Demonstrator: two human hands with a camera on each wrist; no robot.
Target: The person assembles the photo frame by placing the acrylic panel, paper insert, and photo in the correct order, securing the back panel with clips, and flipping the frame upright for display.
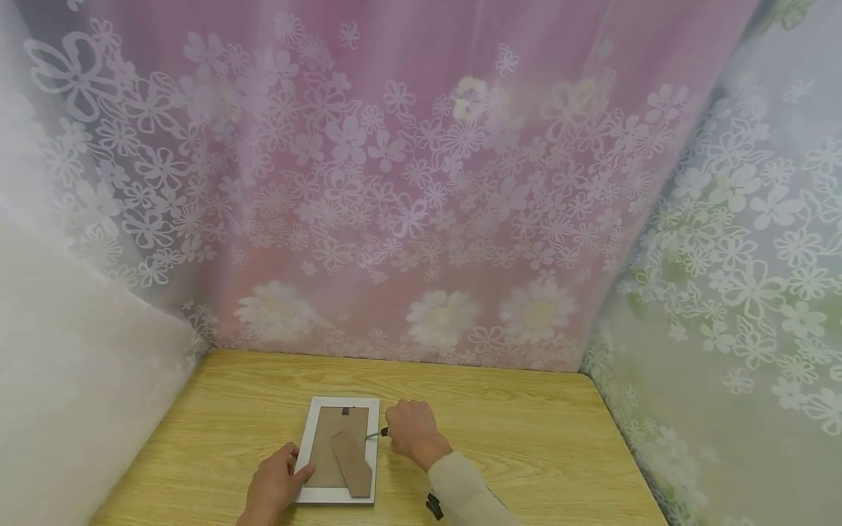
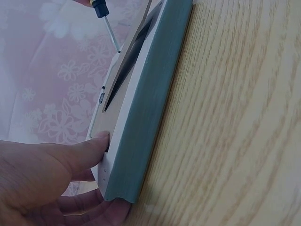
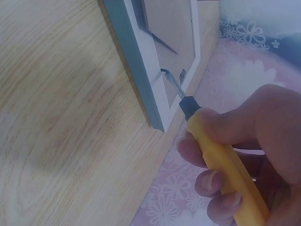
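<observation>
A picture frame [image 1: 376, 467] lies back side up on the table, white-rimmed with a brown backing board [image 1: 325, 453] and a brown stand flap [image 1: 351, 464]. My left hand [image 1: 272, 480] grips its lower left corner, thumb on top and fingers beneath the edge, as the left wrist view shows. In my right hand [image 1: 414, 431] is a screwdriver [image 3: 223, 165] with a yellow handle and black collar. Its metal tip meets a small dark tab [image 3: 164, 70] at the inner edge of the frame's right side. Another dark tab [image 3: 182, 74] shows on the short side.
The wood-grain table [image 1: 526, 438] extends around the frame. A small black object [image 1: 434, 505] lies near my right sleeve, its kind unclear. Flowered pink curtain [image 1: 408, 219] hangs behind the table, with pale curtains on both sides.
</observation>
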